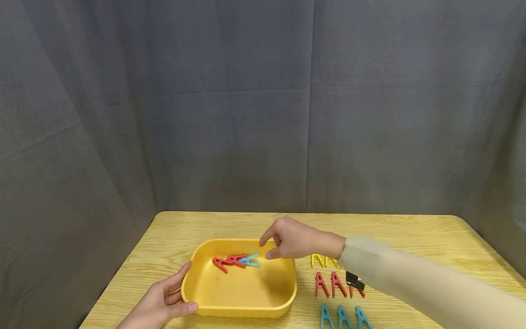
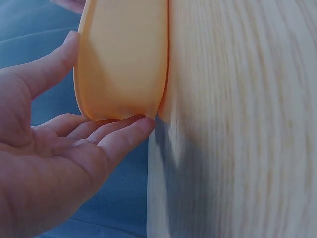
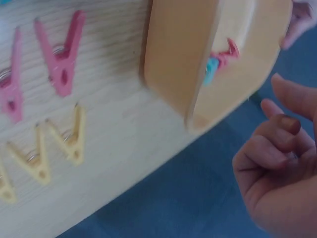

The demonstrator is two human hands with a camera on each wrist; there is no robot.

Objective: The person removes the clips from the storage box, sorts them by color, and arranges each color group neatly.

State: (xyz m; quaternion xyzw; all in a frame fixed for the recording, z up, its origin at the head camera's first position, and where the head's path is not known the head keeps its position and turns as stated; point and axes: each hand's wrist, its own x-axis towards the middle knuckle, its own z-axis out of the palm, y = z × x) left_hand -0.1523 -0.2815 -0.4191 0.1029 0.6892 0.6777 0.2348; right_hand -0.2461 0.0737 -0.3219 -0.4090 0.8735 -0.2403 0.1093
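Observation:
A yellow plastic basin (image 1: 242, 312) sits on the table with two red clothespins (image 1: 222, 263) and a light blue clothespin (image 1: 250, 260) lying inside. My left hand (image 1: 158, 299) rests against the basin's left end, the fingers along its outer wall and the thumb at the near corner, as the left wrist view also shows. Over the basin's far right corner hovers my right hand (image 1: 289, 238), thumb and index finger apart with nothing between them. Its other fingers are curled toward the palm in the right wrist view.
Right of the basin, clothespins stand in rows: yellow ones (image 1: 317, 261) farthest back, red ones (image 1: 322, 284) in the middle, blue ones (image 1: 326, 316) nearest. The right sleeve (image 1: 394, 269) crosses above and partly hides them. A grey curtain (image 1: 246, 137) hangs behind the wooden table (image 1: 411, 224).

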